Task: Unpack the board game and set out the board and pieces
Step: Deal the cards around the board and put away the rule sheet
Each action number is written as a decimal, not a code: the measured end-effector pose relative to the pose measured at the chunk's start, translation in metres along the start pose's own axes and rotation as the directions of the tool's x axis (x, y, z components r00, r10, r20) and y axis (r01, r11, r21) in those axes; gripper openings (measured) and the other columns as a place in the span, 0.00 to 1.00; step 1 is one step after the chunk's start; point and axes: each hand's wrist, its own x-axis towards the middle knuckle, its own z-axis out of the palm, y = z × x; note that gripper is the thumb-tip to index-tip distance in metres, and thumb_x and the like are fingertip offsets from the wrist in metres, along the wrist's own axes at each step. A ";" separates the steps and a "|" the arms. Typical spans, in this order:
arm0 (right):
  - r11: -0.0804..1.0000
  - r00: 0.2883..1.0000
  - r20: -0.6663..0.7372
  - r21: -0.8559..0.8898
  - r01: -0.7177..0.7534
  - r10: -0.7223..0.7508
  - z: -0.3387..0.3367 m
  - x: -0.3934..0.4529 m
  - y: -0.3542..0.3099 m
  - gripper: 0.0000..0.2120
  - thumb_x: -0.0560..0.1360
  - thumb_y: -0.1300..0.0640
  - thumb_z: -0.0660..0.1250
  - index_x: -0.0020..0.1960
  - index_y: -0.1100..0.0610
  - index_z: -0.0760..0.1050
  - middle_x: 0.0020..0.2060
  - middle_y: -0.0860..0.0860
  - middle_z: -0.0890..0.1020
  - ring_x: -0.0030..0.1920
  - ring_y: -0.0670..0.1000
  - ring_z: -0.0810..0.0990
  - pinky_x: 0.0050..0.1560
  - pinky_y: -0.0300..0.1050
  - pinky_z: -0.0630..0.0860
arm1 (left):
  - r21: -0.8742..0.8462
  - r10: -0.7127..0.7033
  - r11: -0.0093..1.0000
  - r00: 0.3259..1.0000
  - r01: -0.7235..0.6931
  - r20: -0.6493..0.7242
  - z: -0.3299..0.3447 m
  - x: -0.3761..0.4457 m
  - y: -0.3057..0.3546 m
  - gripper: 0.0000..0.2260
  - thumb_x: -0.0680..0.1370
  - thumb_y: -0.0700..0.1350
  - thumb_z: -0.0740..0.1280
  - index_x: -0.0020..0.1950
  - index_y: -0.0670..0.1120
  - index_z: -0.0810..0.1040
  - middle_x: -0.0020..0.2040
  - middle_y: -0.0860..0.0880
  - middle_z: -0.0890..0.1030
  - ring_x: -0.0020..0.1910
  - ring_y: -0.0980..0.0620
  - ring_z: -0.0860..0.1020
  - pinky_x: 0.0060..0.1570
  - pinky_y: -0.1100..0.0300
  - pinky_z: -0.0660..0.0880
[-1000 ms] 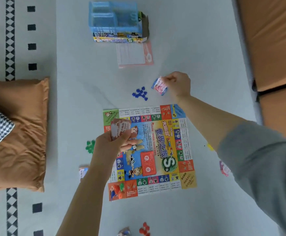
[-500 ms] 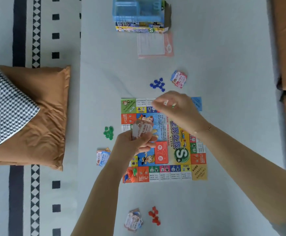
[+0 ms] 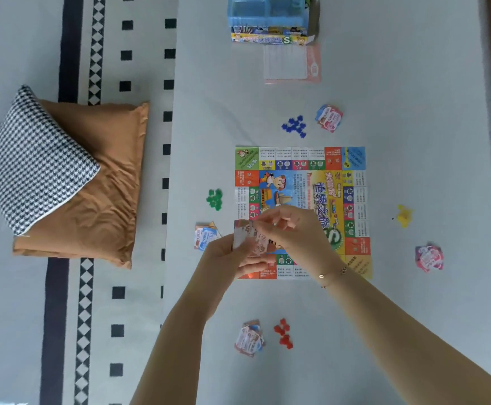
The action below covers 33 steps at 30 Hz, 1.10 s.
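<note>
— What is being changed right now?
— The right hand [image 3: 289, 229], which was far off by the small pink and blue card pile [image 3: 329, 118] a second ago, is being brought back to the stack of small paper cards [image 3: 248, 238]. That stack is being held in the curled fingers of the left hand [image 3: 229, 255], over the near left part of the colourful square paper board [image 3: 302, 211].
— Is a card being taken?
— The top card is being pinched by the right fingers, it seems.
— So what is being done?
— Cards are being dealt. Piles are already lying by the blue [image 3: 294, 126], green [image 3: 215, 198], red [image 3: 283, 333] and yellow plastic pieces [image 3: 403, 215].
</note>
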 end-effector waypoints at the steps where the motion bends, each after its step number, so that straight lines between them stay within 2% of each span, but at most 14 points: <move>1: 1.000 1.000 0.008 0.011 -0.013 0.013 0.006 -0.003 0.002 0.03 0.71 0.56 0.72 0.44 0.55 0.83 0.38 0.47 0.83 0.38 0.46 0.78 0.42 0.39 0.75 | 0.027 0.013 1.000 1.000 -0.012 -0.024 -0.004 -0.004 -0.003 0.10 0.81 0.42 0.60 0.58 0.42 0.79 0.49 0.42 0.84 0.49 0.45 0.83 0.51 0.57 0.80; 5: 0.999 0.997 0.062 0.016 -0.046 0.045 0.029 -0.013 0.005 0.06 0.71 0.54 0.72 0.43 0.57 0.82 0.37 0.54 0.83 0.38 0.48 0.80 0.39 0.34 0.74 | 0.072 0.032 0.997 0.991 -0.023 -0.129 -0.025 -0.018 -0.018 0.09 0.79 0.42 0.63 0.56 0.43 0.80 0.47 0.44 0.85 0.47 0.47 0.84 0.51 0.57 0.80; 9: 0.999 0.995 0.096 -0.031 -0.013 0.016 0.060 -0.019 0.008 0.06 0.72 0.55 0.72 0.42 0.58 0.82 0.37 0.55 0.83 0.41 0.54 0.80 0.42 0.41 0.75 | 0.055 0.025 0.998 0.974 -0.013 -0.223 -0.052 -0.035 -0.037 0.10 0.78 0.43 0.66 0.57 0.43 0.80 0.46 0.46 0.85 0.46 0.49 0.84 0.46 0.58 0.80; 12: 0.999 0.998 0.060 -0.019 -0.030 0.031 0.080 -0.019 0.015 0.06 0.73 0.56 0.71 0.42 0.58 0.81 0.36 0.56 0.82 0.37 0.57 0.80 0.39 0.49 0.76 | 0.001 0.040 0.999 0.954 -0.041 -0.298 -0.069 -0.046 -0.051 0.08 0.78 0.42 0.66 0.56 0.44 0.79 0.46 0.47 0.85 0.45 0.49 0.84 0.41 0.61 0.79; 14: 0.998 1.000 -0.012 -0.058 -0.008 0.007 0.095 -0.015 0.019 0.05 0.73 0.56 0.71 0.41 0.58 0.81 0.34 0.52 0.82 0.35 0.47 0.78 0.39 0.40 0.74 | -0.053 0.046 0.996 0.930 -0.070 -0.366 -0.084 -0.053 -0.060 0.07 0.79 0.42 0.65 0.54 0.44 0.79 0.47 0.47 0.85 0.45 0.50 0.84 0.39 0.63 0.78; 16: 0.982 0.995 -0.061 -0.178 0.063 -0.075 0.112 -0.006 0.026 0.05 0.72 0.56 0.71 0.41 0.58 0.81 0.33 0.46 0.81 0.33 0.41 0.76 0.38 0.30 0.70 | -0.083 0.030 0.994 0.906 -0.072 -0.423 -0.099 -0.058 -0.068 0.06 0.79 0.42 0.65 0.53 0.44 0.79 0.47 0.48 0.85 0.42 0.50 0.84 0.36 0.65 0.77; 18: 0.932 0.980 -0.063 -0.326 0.158 -0.188 0.129 0.007 0.035 0.05 0.72 0.56 0.71 0.42 0.58 0.82 0.35 0.46 0.82 0.34 0.40 0.76 0.38 0.31 0.69 | -0.082 0.013 0.995 0.900 -0.054 -0.435 -0.113 -0.062 -0.075 0.05 0.79 0.42 0.65 0.52 0.45 0.78 0.47 0.49 0.85 0.39 0.52 0.83 0.34 0.65 0.76; 20: 0.858 0.956 -0.043 -0.455 0.240 -0.290 0.142 0.022 0.045 0.06 0.72 0.55 0.70 0.41 0.58 0.81 0.38 0.49 0.84 0.37 0.46 0.79 0.39 0.36 0.71 | -0.084 -0.001 0.996 0.911 -0.037 -0.413 -0.122 -0.065 -0.080 0.05 0.79 0.42 0.65 0.53 0.45 0.78 0.47 0.49 0.85 0.35 0.54 0.80 0.36 0.64 0.73; 22: 0.733 0.924 -0.004 -0.611 0.300 -0.382 0.150 0.036 0.052 0.07 0.73 0.54 0.69 0.39 0.57 0.81 0.37 0.50 0.84 0.39 0.51 0.79 0.37 0.41 0.72 | -0.118 -0.012 0.992 0.931 -0.034 -0.365 -0.127 -0.068 -0.082 0.06 0.79 0.40 0.64 0.54 0.43 0.77 0.48 0.48 0.85 0.35 0.55 0.78 0.40 0.63 0.72; 25: 0.518 0.870 0.062 -0.782 0.347 -0.489 0.156 0.053 0.058 0.06 0.71 0.59 0.70 0.36 0.57 0.78 0.32 0.51 0.80 0.37 0.55 0.76 0.33 0.42 0.65 | -0.232 -0.010 0.971 0.962 -0.055 -0.273 -0.132 -0.073 -0.082 0.07 0.81 0.38 0.60 0.56 0.40 0.77 0.46 0.45 0.82 0.38 0.53 0.78 0.41 0.63 0.72; 27: 0.467 0.869 0.060 -0.824 0.322 -0.492 0.155 0.056 0.064 0.06 0.70 0.59 0.72 0.37 0.58 0.77 0.34 0.53 0.79 0.38 0.57 0.76 0.33 0.44 0.67 | -0.303 -0.008 0.951 0.973 -0.064 -0.232 -0.135 -0.076 -0.080 0.08 0.81 0.37 0.58 0.55 0.39 0.76 0.44 0.43 0.81 0.39 0.51 0.78 0.39 0.63 0.73; 30: 0.510 0.883 -0.028 -0.825 0.245 -0.469 0.154 0.055 0.065 0.10 0.70 0.54 0.72 0.45 0.59 0.75 0.43 0.56 0.77 0.43 0.57 0.76 0.38 0.49 0.72 | -0.271 0.004 0.961 0.979 -0.061 -0.203 -0.137 -0.081 -0.078 0.10 0.82 0.39 0.57 0.55 0.38 0.76 0.44 0.43 0.81 0.39 0.50 0.79 0.40 0.64 0.75; 33: 0.666 0.857 -0.048 -0.652 0.362 -0.512 0.153 0.038 0.042 0.09 0.73 0.55 0.69 0.49 0.60 0.75 0.46 0.54 0.78 0.47 0.53 0.76 0.45 0.45 0.74 | -0.146 0.008 0.989 0.984 -0.034 -0.179 -0.133 -0.085 -0.073 0.09 0.81 0.41 0.60 0.55 0.40 0.78 0.47 0.43 0.84 0.41 0.50 0.82 0.41 0.64 0.77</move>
